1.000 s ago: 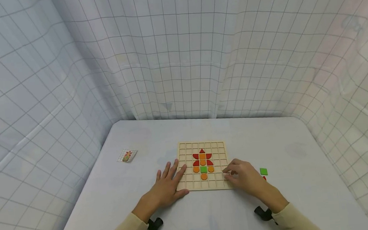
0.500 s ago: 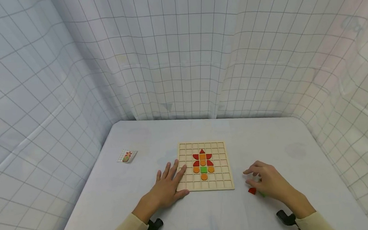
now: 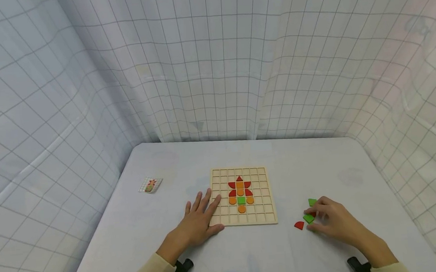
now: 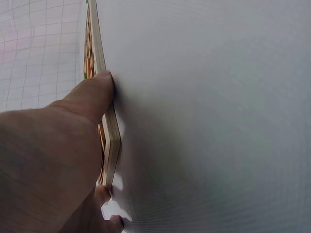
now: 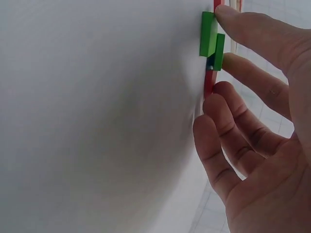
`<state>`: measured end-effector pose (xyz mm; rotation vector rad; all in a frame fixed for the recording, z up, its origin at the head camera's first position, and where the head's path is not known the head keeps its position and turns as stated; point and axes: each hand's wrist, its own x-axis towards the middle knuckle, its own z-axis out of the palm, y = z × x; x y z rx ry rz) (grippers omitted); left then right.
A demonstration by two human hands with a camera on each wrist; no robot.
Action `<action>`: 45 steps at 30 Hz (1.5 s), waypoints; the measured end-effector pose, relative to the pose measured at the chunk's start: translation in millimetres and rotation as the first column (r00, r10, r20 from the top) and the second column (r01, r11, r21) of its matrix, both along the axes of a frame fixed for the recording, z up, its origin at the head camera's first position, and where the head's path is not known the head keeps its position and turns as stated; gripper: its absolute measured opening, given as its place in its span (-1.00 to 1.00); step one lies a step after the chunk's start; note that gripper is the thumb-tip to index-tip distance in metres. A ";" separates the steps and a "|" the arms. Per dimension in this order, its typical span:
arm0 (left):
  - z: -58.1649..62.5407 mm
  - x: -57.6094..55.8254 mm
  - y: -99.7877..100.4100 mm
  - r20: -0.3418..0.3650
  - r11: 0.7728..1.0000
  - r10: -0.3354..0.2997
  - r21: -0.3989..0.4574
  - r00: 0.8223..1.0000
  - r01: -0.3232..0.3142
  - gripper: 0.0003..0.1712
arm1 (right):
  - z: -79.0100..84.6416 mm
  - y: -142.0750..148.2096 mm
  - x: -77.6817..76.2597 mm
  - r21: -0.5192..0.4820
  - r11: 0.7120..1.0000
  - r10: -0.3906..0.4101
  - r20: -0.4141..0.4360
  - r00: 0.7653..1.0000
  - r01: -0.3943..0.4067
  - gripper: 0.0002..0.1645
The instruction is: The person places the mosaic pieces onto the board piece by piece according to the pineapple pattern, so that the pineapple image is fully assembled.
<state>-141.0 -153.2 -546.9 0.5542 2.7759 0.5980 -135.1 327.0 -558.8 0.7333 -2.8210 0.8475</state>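
Note:
A wooden grid board (image 3: 262,216) lies mid-table. Red, orange and green tiles form a figure on it, with a green square tile (image 3: 241,200) in the middle. My left hand (image 3: 196,222) rests spread over the board's lower left corner. In the left wrist view its thumb (image 4: 95,92) touches the board's edge. Right of the board, my right hand (image 3: 332,219) is over loose tiles, thumb and index finger apart around a green tile (image 3: 308,218). Another green tile (image 3: 312,202) lies beyond the fingers. A red quarter-round tile (image 3: 299,225) lies left of the thumb. The fingers partly hide another red tile (image 3: 313,214).
A small picture card (image 3: 151,184) showing a red and green figure lies on the left of the white-covered table (image 3: 188,156). White grid-patterned curtains (image 3: 212,67) surround the table at the back and sides. Black wrist devices sit near both cuffs.
My right hand has drawn back from the board's right edge to the loose tiles. A red tile now lies nearer the board. My left hand and the figure look the same.

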 end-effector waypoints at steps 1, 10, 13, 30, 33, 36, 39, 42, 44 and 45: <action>-0.6 0.1 0.2 0.001 1.000 0.004 -0.007 1.000 -0.004 0.10 | -0.9 1.5 1.4 -0.007 1.000 -0.002 0.001 1.000 0.002 -0.53; -9.1 0.9 -3.2 -0.039 0.999 -0.012 0.030 0.999 0.013 0.09 | -8.6 4.1 3.8 -0.094 0.995 0.029 -0.078 0.997 -0.036 -0.50; -8.9 1.0 -3.1 -0.036 0.999 -0.014 0.037 0.999 0.015 0.09 | -9.4 1.3 2.4 -0.093 0.995 0.024 -0.110 0.994 -0.034 -0.52; -14.1 -0.5 -4.3 -0.023 0.999 -0.008 0.048 1.000 0.009 0.11 | -0.1 -2.9 3.6 -0.043 0.997 0.060 -0.080 0.995 -0.064 -0.51; -10.9 1.1 -4.1 -0.034 0.998 -0.014 0.058 0.999 0.016 0.10 | 1.0 -3.0 3.3 -0.032 0.997 0.064 -0.065 0.996 -0.067 -0.45; -3.8 2.4 -2.1 -0.020 0.999 -0.014 0.041 1.000 0.015 0.09 | 2.6 -3.3 3.0 -0.026 0.997 0.067 -0.057 0.996 -0.068 -0.44; -1.7 2.3 -0.6 -0.011 1.000 -0.007 0.024 1.000 0.007 0.08 | 4.7 -3.2 3.0 -0.030 0.998 0.058 -0.041 0.997 -0.059 -0.49; 1.7 2.5 0.7 -0.001 1.000 -0.003 0.015 1.000 0.003 0.08 | 6.3 -3.2 3.3 -0.026 0.998 0.048 -0.045 0.998 -0.049 -0.55; 2.8 2.9 0.9 -0.003 1.000 -0.002 0.016 1.000 0.002 0.08 | 7.7 -4.0 3.5 -0.019 0.999 0.044 -0.061 0.997 -0.046 -0.57; 2.7 3.2 0.9 -0.003 1.000 -0.001 0.017 1.000 0.001 0.08 | 8.4 -4.8 3.2 -0.014 0.999 0.043 -0.069 0.997 -0.045 -0.57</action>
